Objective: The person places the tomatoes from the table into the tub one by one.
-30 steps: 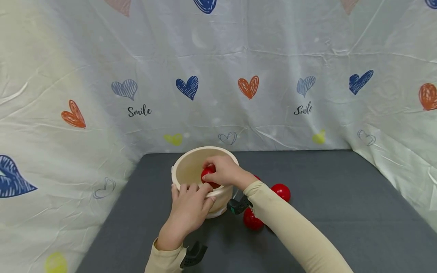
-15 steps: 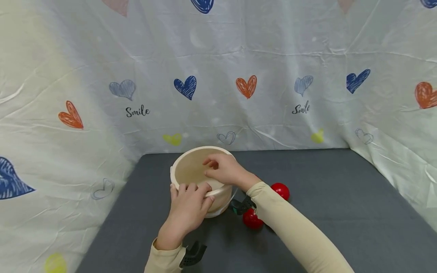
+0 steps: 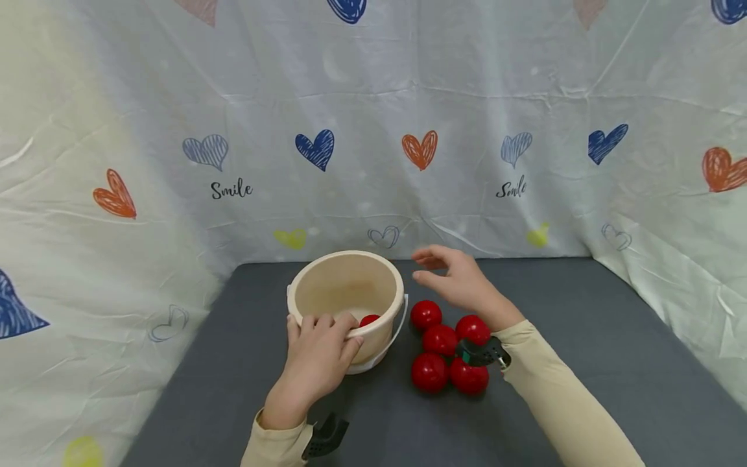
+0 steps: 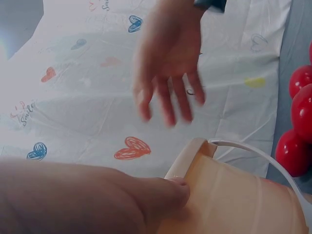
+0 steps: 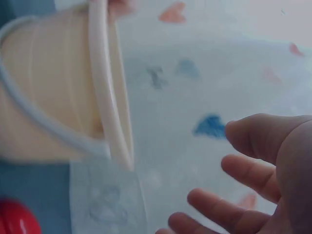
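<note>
Dark-grey tabletop [image 3: 583, 344]: our left hand [image 3: 315, 357] grips a cream plastic bucket [image 3: 380, 338], one shiny red ball [image 3: 369, 320] inside; our right hand [image 3: 458, 279] hovers empty, fingers parted, near five red balls [image 3: 429, 372] our beige sleeve [image 3: 566, 389] could scatter.

And there, at the bucket's [image 3: 382, 336] five o'clock, the near rim [image 3: 386, 317] hides most of a red ball [image 3: 369, 320]!

The bucket [image 3: 338, 285] is coloured cream and its handle [image 5: 48, 124] white. A glossy, unpatterned red is shown by the balls [image 3: 429, 372]. The table [image 3: 583, 324] is covered in plain dark grey. The whitish backdrop [image 3: 362, 78] is printed with hearts [image 3: 315, 150], scribbled or outlined in blue, orange, pink and yellow, and lettered "Smile" in black. Plain beige is worn on the sleeves [image 3: 566, 395]; the wrist cameras [image 3: 327, 438] are cased in black.
</note>
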The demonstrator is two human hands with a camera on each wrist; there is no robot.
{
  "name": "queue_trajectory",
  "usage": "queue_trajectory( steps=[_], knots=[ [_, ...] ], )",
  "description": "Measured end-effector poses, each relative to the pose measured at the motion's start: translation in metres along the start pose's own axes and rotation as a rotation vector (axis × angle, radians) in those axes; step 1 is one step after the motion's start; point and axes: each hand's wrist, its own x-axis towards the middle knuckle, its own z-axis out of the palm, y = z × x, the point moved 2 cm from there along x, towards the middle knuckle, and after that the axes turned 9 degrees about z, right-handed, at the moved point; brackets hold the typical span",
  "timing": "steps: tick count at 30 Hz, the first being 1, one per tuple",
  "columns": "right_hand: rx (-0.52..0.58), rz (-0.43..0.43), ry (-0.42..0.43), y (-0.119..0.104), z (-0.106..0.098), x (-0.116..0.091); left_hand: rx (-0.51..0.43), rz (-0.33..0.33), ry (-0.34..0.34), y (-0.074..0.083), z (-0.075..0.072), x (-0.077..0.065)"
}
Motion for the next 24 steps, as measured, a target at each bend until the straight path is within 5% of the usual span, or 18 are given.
queue_trajectory(
  steps=[9,17,24],
  knots=[
    [0.048,0.144,0.054,0.070,-0.038,-0.034,0.022,-0.008,-0.007,-0.002,-0.001,-0.001],
    [0.140,0.211,0.067,0.111,-0.035,-0.056,0.019,-0.010,-0.024,-0.002,0.000,-0.001],
    [0.180,0.260,0.075,0.125,-0.033,-0.059,0.014,-0.004,-0.006,-0.001,0.000,0.001]
  ],
)
